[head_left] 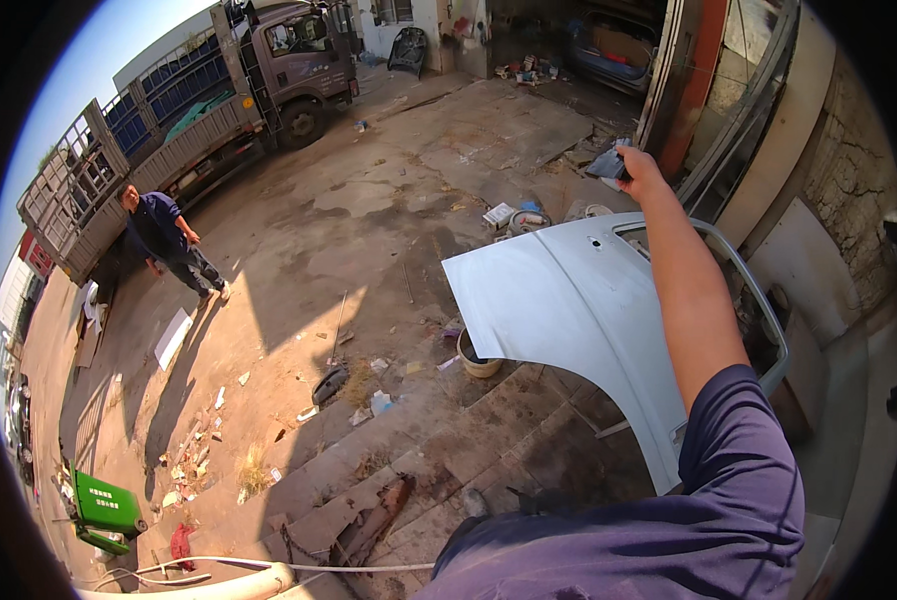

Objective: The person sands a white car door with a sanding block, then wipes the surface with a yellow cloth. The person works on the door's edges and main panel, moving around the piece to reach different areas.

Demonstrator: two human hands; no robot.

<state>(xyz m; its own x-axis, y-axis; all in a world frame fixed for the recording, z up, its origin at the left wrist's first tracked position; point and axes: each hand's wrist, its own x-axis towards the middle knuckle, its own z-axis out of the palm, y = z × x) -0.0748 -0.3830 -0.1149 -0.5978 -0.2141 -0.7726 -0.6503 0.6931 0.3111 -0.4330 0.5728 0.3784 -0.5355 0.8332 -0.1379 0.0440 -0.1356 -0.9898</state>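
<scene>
My right arm stretches out over a pale blue-white vehicle door panel (559, 290), which has a window frame and a curved cut-out along its lower edge. Beyond the panel's far edge, my right hand (643, 172) is closed around something small and dark that I cannot make out. A grey-blue piece (607, 162) shows right beside the fingers; whether it is held or lies behind them cannot be told. The panel stands off the ground, its support mostly hidden. My left hand is out of view.
A bucket (480, 356) stands beside the panel, with litter scattered around. A person (164, 235) in dark clothes is at the left, near a parked truck (294, 60). A green bin (107, 503) and pale hose (369, 569) are at lower left. A wall (849, 170) borders the right.
</scene>
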